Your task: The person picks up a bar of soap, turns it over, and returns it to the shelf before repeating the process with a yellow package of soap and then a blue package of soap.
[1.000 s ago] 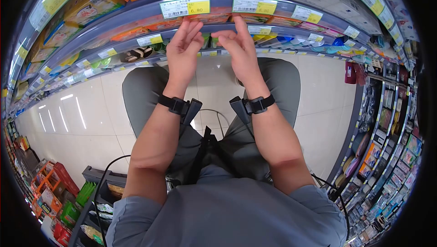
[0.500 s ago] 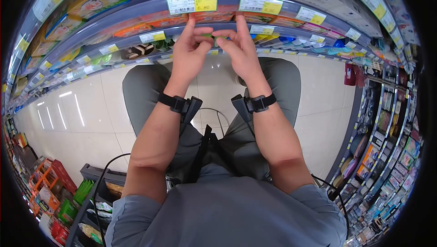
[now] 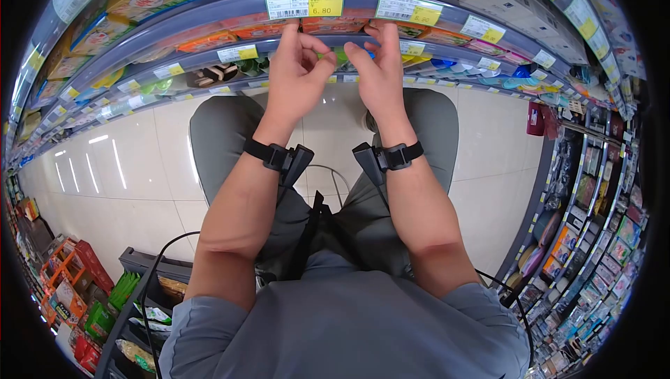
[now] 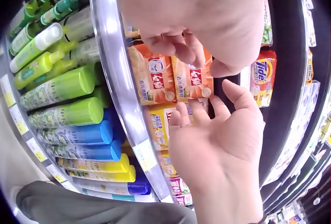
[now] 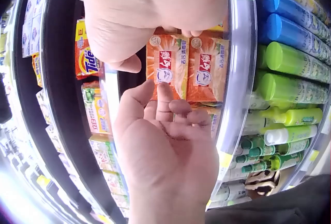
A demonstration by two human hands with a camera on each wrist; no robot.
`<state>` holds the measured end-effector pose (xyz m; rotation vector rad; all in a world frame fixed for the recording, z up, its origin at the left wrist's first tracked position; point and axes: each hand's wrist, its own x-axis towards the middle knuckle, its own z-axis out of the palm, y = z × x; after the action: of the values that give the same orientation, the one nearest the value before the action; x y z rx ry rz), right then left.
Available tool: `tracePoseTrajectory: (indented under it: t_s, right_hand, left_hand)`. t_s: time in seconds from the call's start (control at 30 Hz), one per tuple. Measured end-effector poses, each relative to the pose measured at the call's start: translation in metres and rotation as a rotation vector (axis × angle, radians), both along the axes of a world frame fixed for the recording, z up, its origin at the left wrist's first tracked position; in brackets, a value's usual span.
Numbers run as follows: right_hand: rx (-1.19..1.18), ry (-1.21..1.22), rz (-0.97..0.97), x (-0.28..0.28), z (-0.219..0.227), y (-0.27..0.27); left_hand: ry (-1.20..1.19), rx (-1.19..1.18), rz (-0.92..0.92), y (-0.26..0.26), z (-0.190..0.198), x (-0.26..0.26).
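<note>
Left hand (image 3: pixel 293 75): raised to the shelf edge (image 3: pixel 209 12), fingers loosely curled, tips reaching at the orange soap packs (image 5: pixel 187 68); whether they pinch a pack cannot be told.
Right hand (image 3: pixel 380 75): raised just beside the left, palm facing it, fingers bent toward the same packs; the wrist views show its fingertips at the packs' upper edge, contact unclear.
Orange soap packs: two side by side on the shelf behind the clear rail, between the two hands, each with a white-and-red label and a round seal at one corner.
Tide pack (image 5: pixel 85 58): orange and yellow, one shelf over from the soap packs.
Price tags (image 3: pixel 299 5): white and yellow, clipped along the rail above the hands; one reads 6.80.
Spray bottles (image 4: pixel 67 110): green, blue and yellow, lying in rows on the next shelf down.
Floor (image 3: pixel 132 169): pale glossy tile below the forearms.
Wrist cameras (image 3: pixel 283 159): black straps on both wrists.
</note>
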<state>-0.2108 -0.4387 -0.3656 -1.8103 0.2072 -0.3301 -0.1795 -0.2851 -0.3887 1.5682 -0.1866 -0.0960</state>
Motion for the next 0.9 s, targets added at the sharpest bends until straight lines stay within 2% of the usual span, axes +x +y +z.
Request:
tracePoseTrajectory:
  t_s: [0.07, 0.27, 0.53, 0.6, 0.73, 0.8, 0.83, 0.9]
  right_hand:
    - [0.024, 0.023, -0.023, 0.003, -0.002, 0.001]
    - [0.084, 0.081, -0.059, 0.011, -0.001, 0.006]
    - [0.179, -0.05, -0.023, 0.014, 0.001, 0.009]
    - [0.336, -0.127, 0.027, 0.015, 0.002, 0.011]
    - [0.362, -0.136, 0.036, 0.016, 0.002, 0.011]
    - [0.187, -0.031, 0.019, 0.016, 0.0, 0.009]
    - [0.187, -0.031, 0.018, 0.015, 0.001, 0.009]
    - [-0.258, 0.076, -0.061, 0.012, 0.006, 0.009]
  left_hand:
    - [0.065, -0.135, -0.123, -0.001, 0.006, 0.0]
    - [0.184, -0.256, -0.182, 0.001, 0.02, 0.005]
    - [0.257, -0.239, -0.276, 0.011, 0.024, 0.005]
    - [0.259, -0.226, -0.277, 0.012, 0.025, 0.005]
    - [0.244, -0.221, -0.294, 0.009, 0.02, 0.006]
    - [0.218, -0.21, -0.291, 0.008, 0.016, 0.007]
    - [0.213, -0.179, -0.301, 0.009, 0.014, 0.008]
    - [0.208, -0.148, -0.311, 0.009, 0.009, 0.008]
